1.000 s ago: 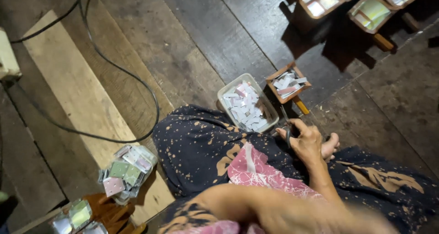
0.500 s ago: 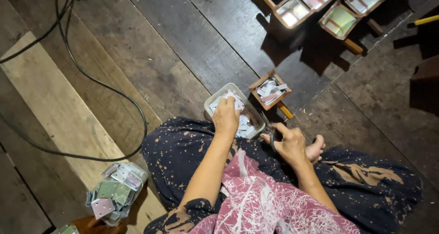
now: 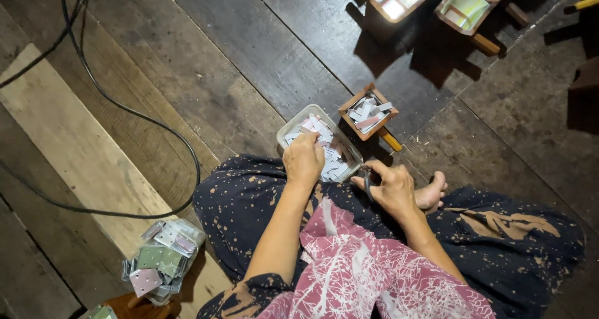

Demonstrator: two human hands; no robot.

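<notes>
Left hand (image 3: 304, 159) reaches into the clear plastic tray (image 3: 293, 127) of small paper slips (image 3: 329, 152), at 12 o'clock from the lap; its grip is hidden, so closure cannot be determined. Lift one slip only, pinching at an edge. Right hand (image 3: 392, 187) curls shut around scissors (image 3: 367, 185) at 3 o'clock. Slips are white and pink, loosely heaped.
</notes>
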